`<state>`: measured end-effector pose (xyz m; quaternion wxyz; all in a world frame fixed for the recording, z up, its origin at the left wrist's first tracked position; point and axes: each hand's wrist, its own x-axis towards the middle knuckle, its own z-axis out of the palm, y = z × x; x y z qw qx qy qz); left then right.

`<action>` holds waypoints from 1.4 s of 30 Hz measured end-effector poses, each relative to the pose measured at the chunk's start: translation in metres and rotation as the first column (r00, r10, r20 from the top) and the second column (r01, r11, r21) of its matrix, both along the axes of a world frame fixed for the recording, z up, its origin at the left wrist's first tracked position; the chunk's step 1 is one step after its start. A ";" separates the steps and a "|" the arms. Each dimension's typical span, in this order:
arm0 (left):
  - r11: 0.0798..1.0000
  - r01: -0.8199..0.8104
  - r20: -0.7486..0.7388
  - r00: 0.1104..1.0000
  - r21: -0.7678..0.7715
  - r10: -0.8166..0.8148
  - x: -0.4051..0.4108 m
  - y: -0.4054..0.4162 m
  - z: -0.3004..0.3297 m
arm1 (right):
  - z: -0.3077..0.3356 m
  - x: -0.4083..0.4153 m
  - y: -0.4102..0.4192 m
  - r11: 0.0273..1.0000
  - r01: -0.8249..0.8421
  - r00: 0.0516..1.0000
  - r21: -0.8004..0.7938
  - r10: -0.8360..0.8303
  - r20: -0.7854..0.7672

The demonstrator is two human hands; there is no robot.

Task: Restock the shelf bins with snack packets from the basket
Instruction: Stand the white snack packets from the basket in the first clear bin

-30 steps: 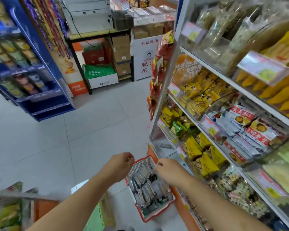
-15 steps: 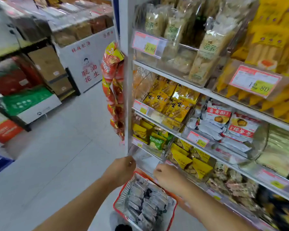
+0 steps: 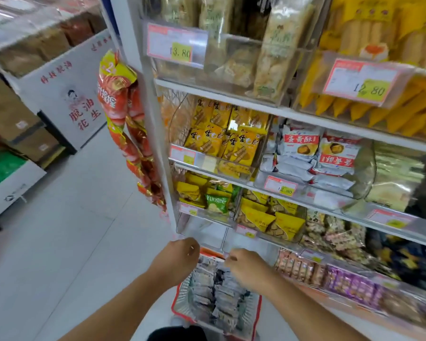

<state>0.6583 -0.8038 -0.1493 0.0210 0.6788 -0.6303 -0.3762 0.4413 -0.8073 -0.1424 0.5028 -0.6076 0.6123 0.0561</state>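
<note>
Red basket (image 3: 253, 313) low in front of shelf (image 3: 293, 114), full of grey snack packets (image 3: 221, 299). Left hand (image 3: 180, 254) at basket's far left corner, fingers curled under; cannot tell what it grips. Right hand (image 3: 246, 267) at far right edge, fingertips pinched together, over packets. Clear bin (image 3: 202, 230) just beyond basket, above both hands. Yellow packets (image 3: 271, 217) right of that bin.

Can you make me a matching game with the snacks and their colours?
Things:
1. basket
2. Yuogee packet
3. hanging snack strip
4. cone-shaped packets

Colours:
a. green
b. yellow
c. red rim
d. orange and red

Pairs: 1-c, 2-a, 3-d, 4-b
</note>
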 end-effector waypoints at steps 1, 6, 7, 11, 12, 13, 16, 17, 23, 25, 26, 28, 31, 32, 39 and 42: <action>1.000 0.006 0.003 1.000 -0.005 -0.006 0.002 0.001 -0.006 | -0.009 0.002 0.002 1.000 -0.005 1.000 0.012 0.005 0.001; 0.998 0.052 0.023 0.998 0.034 -0.053 0.015 0.004 -0.054 | -0.058 0.014 0.025 0.993 0.074 0.997 0.087 -0.073 -0.013; 0.997 0.065 0.021 0.998 0.042 -0.066 0.017 0.003 -0.065 | -0.067 0.017 0.030 0.991 0.097 0.995 0.090 -0.094 -0.035; 0.987 0.147 -0.008 0.989 0.069 -0.147 0.027 -0.004 -0.110 | -0.100 0.032 0.049 0.972 0.201 0.977 0.121 -0.190 -0.098; 0.982 0.168 -0.015 0.986 0.088 -0.168 0.030 -0.003 -0.123 | -0.111 0.037 0.054 0.963 0.232 0.970 0.137 -0.218 -0.109; 0.976 0.188 -0.022 0.982 0.105 -0.187 0.032 -0.003 -0.136 | -0.121 0.041 0.058 0.953 0.266 0.961 0.148 -0.250 -0.117; 0.964 0.213 -0.033 0.977 0.158 -0.211 0.038 0.000 -0.183 | -0.160 0.053 0.071 0.930 0.324 0.942 0.170 -0.301 -0.151; 0.961 0.213 -0.038 0.977 0.175 -0.210 0.038 0.001 -0.200 | -0.175 0.054 0.074 0.936 0.312 0.942 0.162 -0.282 -0.183; 0.951 0.259 0.005 0.965 0.169 -0.263 0.023 0.011 -0.338 | -0.332 0.048 0.086 0.942 0.301 0.944 0.149 -0.272 -0.186; 0.954 0.259 0.028 0.964 0.154 -0.266 0.015 0.014 -0.395 | -0.398 0.043 0.086 0.956 0.263 0.954 0.129 -0.238 -0.183; 0.955 0.259 0.039 0.963 0.144 -0.266 0.012 0.015 -0.424 | -0.428 0.041 0.083 0.964 0.238 0.958 0.115 -0.213 -0.193; 0.956 0.274 0.060 0.958 0.109 -0.281 0.008 0.016 -0.481 | -0.486 0.039 0.072 0.978 0.199 0.963 0.061 -0.183 -0.199; 0.943 0.331 0.110 0.937 0.026 -0.332 0.006 0.009 -0.552 | -0.560 0.036 0.053 0.992 0.113 0.969 -0.048 -0.121 -0.217; 0.935 0.355 0.137 0.926 -0.006 -0.351 0.006 0.005 -0.572 | -0.578 0.035 0.046 0.994 0.062 0.969 -0.092 -0.083 -0.235; 0.885 0.457 0.213 0.876 -0.084 -0.433 -0.012 -0.025 -0.631 | -0.627 0.044 0.017 0.959 -0.137 0.935 -0.250 0.041 -0.354; 0.867 0.489 0.141 0.869 -0.094 -0.475 -0.009 -0.021 -0.631 | -0.620 0.041 0.014 0.960 -0.114 0.934 -0.257 0.015 -0.358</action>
